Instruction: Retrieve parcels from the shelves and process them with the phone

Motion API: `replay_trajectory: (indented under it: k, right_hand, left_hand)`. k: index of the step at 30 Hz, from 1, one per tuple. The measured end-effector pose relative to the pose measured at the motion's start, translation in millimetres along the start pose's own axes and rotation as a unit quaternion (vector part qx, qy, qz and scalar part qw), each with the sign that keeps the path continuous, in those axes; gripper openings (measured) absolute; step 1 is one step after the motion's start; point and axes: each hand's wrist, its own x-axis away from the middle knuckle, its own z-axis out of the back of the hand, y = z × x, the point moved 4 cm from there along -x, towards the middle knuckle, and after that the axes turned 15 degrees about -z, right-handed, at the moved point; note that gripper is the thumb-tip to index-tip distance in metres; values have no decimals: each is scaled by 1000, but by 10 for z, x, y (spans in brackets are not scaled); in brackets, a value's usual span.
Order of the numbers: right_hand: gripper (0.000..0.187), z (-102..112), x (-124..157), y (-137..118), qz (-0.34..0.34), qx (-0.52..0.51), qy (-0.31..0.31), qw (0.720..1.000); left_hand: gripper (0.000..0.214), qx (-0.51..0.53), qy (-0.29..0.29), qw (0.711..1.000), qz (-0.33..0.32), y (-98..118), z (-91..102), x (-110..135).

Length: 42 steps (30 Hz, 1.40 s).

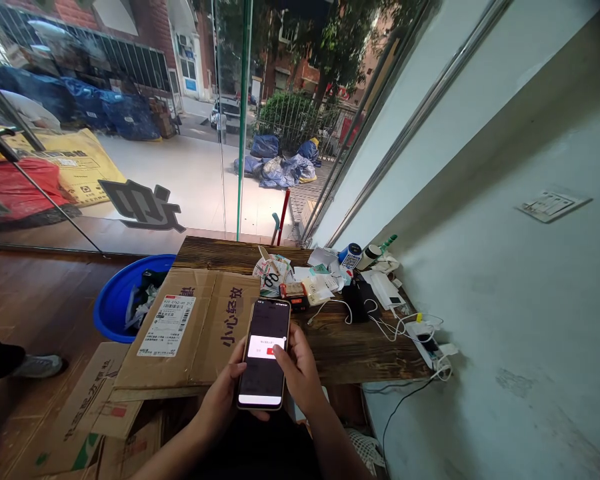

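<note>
A smartphone (263, 380) is held upright in both hands above the near edge of a wooden table. My left hand (225, 387) is closed round its left side, thumb on the edge of the screen. On the right side, my right hand (300, 370) grips the phone, and its thumb lies over a red button in a white pop-up. The rest of the screen is dark, and the small text cannot be read. Just behind the phone lies a flat cardboard box (205, 333) with a white shipping label (167, 325).
Scissors (271, 279), papers, white cables and a power strip (425, 343) clutter the wooden table (340, 353). A blue tub (105, 307) and flattened cardboard (80, 413) are on the floor at left. A person's shoe (43, 365) shows there. Glass doors stand ahead, a wall right.
</note>
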Motion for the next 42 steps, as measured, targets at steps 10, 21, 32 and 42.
replay_trajectory:
  k: [10,21,32,42]
  right_hand:
    - [38,-28,12,5,-2,-38,-2,999]
    - [38,-27,53,61,17,-7,13,1000]
    - [55,36,86,86,87,49,83,992]
    - [63,-5,69,-286,215,380,73,896]
  left_hand:
    - [72,-5,4,1000,-6,-8,24,29]
    - [74,-5,40,999,-21,39,14,30]
    - [87,-39,29,999,-3,-5,-8,29]
    - [95,-52,34,998,30,-9,-51,90]
